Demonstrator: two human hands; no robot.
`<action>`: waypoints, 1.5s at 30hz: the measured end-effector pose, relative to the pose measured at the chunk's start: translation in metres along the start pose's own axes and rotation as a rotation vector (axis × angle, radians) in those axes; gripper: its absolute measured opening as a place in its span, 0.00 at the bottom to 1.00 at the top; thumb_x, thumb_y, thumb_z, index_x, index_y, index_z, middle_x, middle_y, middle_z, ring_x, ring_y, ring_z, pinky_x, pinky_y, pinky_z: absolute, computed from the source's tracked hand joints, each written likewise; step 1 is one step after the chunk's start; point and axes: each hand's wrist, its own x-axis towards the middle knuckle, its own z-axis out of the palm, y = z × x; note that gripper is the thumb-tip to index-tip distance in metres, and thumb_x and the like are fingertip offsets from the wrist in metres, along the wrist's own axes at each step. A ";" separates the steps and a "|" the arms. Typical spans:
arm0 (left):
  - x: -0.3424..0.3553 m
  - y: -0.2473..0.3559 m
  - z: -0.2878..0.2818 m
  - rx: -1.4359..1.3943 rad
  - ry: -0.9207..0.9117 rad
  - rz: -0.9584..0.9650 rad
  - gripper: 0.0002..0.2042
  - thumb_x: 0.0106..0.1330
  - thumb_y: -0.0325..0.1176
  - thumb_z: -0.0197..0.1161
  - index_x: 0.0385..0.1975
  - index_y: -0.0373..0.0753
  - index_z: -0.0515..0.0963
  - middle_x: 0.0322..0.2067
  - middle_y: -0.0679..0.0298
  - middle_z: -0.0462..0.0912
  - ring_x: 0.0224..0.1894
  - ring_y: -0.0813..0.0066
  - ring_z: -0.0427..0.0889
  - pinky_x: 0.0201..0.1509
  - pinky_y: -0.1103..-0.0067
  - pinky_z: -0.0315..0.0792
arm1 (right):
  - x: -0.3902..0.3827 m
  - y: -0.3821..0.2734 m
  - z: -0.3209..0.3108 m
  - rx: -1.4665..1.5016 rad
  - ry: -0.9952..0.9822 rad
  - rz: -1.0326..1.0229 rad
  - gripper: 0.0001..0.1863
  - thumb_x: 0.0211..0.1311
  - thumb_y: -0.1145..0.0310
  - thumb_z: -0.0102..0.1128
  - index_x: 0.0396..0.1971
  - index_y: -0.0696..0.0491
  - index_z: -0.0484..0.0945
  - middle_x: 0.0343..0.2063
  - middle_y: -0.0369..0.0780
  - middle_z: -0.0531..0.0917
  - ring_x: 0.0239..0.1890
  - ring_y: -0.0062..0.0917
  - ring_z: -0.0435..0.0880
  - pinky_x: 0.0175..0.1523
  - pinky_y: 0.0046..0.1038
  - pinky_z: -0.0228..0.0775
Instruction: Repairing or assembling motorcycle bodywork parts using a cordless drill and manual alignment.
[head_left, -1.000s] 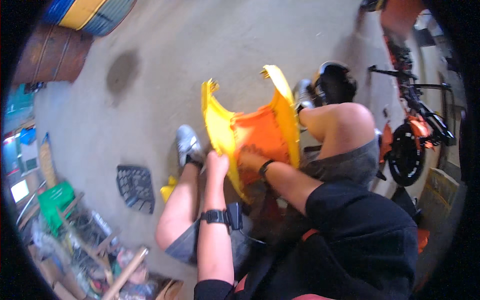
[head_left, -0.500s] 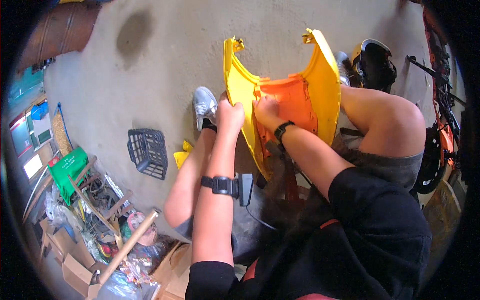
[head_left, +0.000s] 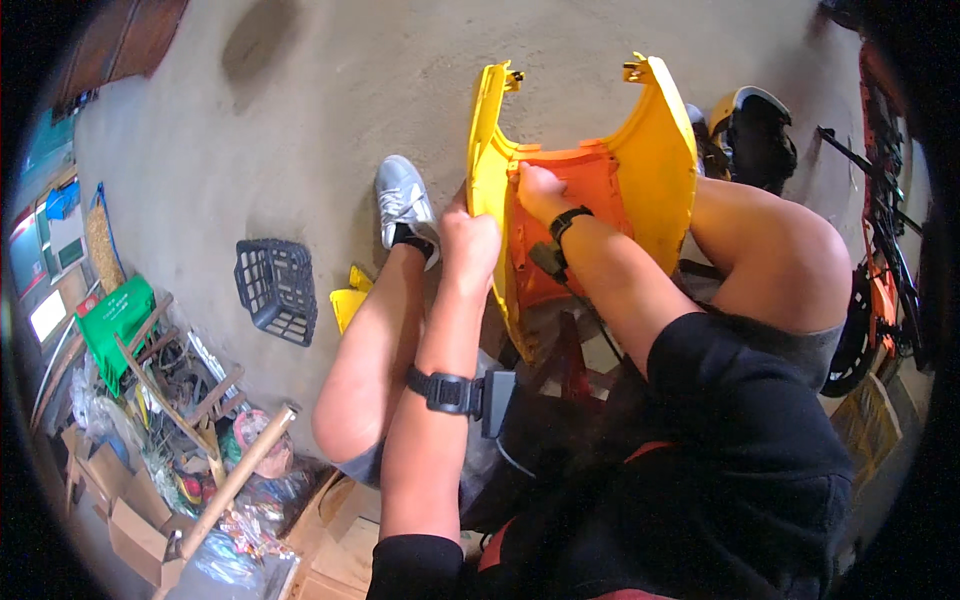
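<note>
A curved yellow plastic fairing (head_left: 655,160) with an orange inner panel (head_left: 580,200) stands between my knees, its two prongs pointing away from me. My left hand (head_left: 470,245) is wrapped round the yellow part's left edge, with some fingers hidden behind it. Inside the curve, my right hand (head_left: 541,190) is closed, its fingertips pressed at the upper left corner of the orange panel, by the seam with the yellow side. Whatever those fingertips may hold is too small to make out.
A dark plastic basket (head_left: 275,290) and a yellow piece (head_left: 347,302) lie on the floor to my left. Beyond them are a green box (head_left: 115,325), a cardboard tube (head_left: 235,480) and open cartons (head_left: 140,530). A yellow-and-black helmet (head_left: 752,140) sits beyond my right knee.
My right hand has moved along the seam to the orange panel's upper corner. The fairing has shifted slightly right and tilted a little, with my left hand still on its edge.
</note>
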 end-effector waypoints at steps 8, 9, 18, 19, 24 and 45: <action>0.001 0.018 0.004 0.028 0.061 -0.108 0.25 0.47 0.14 0.44 0.48 0.29 0.73 0.38 0.62 0.79 0.34 0.72 0.78 0.40 0.79 0.72 | -0.002 -0.008 -0.011 -0.022 -0.014 0.082 0.14 0.67 0.62 0.44 0.43 0.47 0.79 0.48 0.40 0.82 0.53 0.37 0.80 0.53 0.52 0.63; 0.003 0.019 0.009 -0.012 0.044 -0.129 0.27 0.46 0.13 0.43 0.49 0.29 0.73 0.41 0.61 0.79 0.39 0.69 0.79 0.46 0.78 0.71 | 0.002 -0.002 -0.013 -0.041 -0.016 0.099 0.14 0.67 0.62 0.45 0.42 0.46 0.80 0.47 0.40 0.83 0.53 0.36 0.80 0.52 0.51 0.63; 0.002 0.013 0.005 -0.028 0.082 -0.085 0.23 0.51 0.15 0.44 0.49 0.29 0.75 0.40 0.60 0.81 0.37 0.73 0.79 0.42 0.81 0.72 | 0.010 -0.016 -0.018 0.064 -0.153 0.175 0.18 0.63 0.52 0.53 0.46 0.45 0.82 0.50 0.38 0.82 0.51 0.34 0.81 0.53 0.50 0.61; 0.005 0.007 0.014 -0.021 0.070 -0.101 0.23 0.51 0.15 0.44 0.49 0.30 0.75 0.39 0.60 0.81 0.35 0.73 0.79 0.41 0.81 0.72 | 0.020 0.001 -0.017 -0.001 -0.142 0.211 0.17 0.63 0.53 0.53 0.46 0.45 0.82 0.50 0.38 0.82 0.51 0.34 0.81 0.53 0.50 0.62; 0.000 0.007 -0.002 -0.036 0.038 -0.141 0.21 0.54 0.15 0.44 0.47 0.31 0.77 0.39 0.61 0.82 0.36 0.73 0.80 0.41 0.80 0.72 | 0.012 -0.006 -0.017 0.068 -0.171 0.178 0.16 0.65 0.57 0.51 0.47 0.45 0.81 0.51 0.37 0.81 0.53 0.35 0.80 0.52 0.52 0.63; 0.009 -0.002 -0.002 0.236 0.073 0.014 0.18 0.54 0.22 0.50 0.45 0.29 0.75 0.35 0.56 0.82 0.35 0.68 0.80 0.40 0.77 0.72 | 0.004 -0.015 -0.010 -0.082 -0.144 0.145 0.16 0.66 0.57 0.46 0.46 0.44 0.80 0.50 0.39 0.81 0.54 0.38 0.79 0.56 0.58 0.56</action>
